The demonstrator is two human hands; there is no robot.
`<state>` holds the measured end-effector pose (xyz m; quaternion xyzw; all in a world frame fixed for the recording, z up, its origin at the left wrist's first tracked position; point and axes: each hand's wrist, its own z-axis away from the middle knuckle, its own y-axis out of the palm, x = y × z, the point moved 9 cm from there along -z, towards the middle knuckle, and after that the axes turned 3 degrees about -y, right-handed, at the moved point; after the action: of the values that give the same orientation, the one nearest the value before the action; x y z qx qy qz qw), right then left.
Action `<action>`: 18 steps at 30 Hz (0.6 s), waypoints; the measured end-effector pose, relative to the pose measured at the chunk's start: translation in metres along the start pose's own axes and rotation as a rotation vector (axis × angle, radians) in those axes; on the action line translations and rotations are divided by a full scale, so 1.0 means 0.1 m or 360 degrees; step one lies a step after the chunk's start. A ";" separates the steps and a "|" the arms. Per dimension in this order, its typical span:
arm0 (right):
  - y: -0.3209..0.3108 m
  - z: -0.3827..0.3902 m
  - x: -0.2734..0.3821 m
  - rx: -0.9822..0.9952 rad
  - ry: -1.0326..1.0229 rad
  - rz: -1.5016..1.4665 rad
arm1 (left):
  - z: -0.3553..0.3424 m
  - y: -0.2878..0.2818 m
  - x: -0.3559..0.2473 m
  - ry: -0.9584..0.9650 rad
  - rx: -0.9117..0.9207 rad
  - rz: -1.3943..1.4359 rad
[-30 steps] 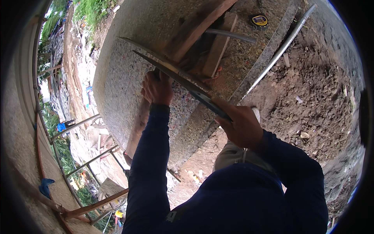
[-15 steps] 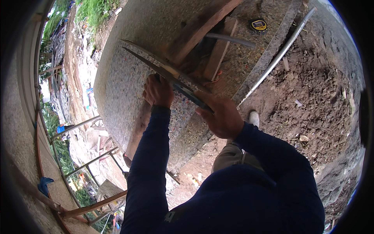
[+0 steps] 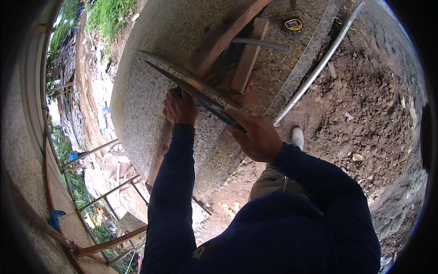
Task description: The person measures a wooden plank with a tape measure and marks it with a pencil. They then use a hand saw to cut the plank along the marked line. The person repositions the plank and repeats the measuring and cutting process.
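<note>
My right hand [image 3: 256,137] is closed around the dark handle of a handsaw [image 3: 182,86]. Its long blade slants toward the far left and crosses a wooden beam [image 3: 230,34], with a pale patch of wood showing beside the blade. Close to the blade, my left hand [image 3: 181,107] is wrapped over the beam, whose near part [image 3: 160,148] runs down beside my left forearm. A thin, straight-edged strip lies alongside the blade; I cannot tell what it is.
A speckled slab [image 3: 137,100] lies beneath the work. Beyond sit a short wooden block [image 3: 250,59], a grey rod [image 3: 262,44] and a yellow-and-black tape measure [image 3: 293,25]. A long metal pipe [image 3: 319,68] borders loose soil [image 3: 360,100] at right. Metal railings [image 3: 109,194] stand at left.
The view has shifted slightly, so the beam, block and tape measure appear farther left. The saw has moved only a little against the beam. Both hands keep their grips.
</note>
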<state>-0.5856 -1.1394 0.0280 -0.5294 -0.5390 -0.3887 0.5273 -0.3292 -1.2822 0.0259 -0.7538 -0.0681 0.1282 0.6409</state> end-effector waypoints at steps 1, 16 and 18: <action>-0.02 0.03 0.01 0.0045 0.0046 -0.0007 | 0.00 -0.02 -0.01 -0.0016 0.0010 0.0000; 0.06 -0.19 0.09 0.0048 -0.0004 0.0154 | -0.01 -0.01 0.00 0.0036 0.0001 -0.0059; 0.21 -0.42 0.05 -0.0014 -0.0100 0.0186 | 0.02 0.00 -0.03 0.0107 -0.0036 -0.0090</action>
<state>-0.5582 -1.1770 0.0361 -0.5742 -0.5218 -0.3428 0.5296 -0.3325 -1.2815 0.0264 -0.7627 -0.0692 0.0838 0.6376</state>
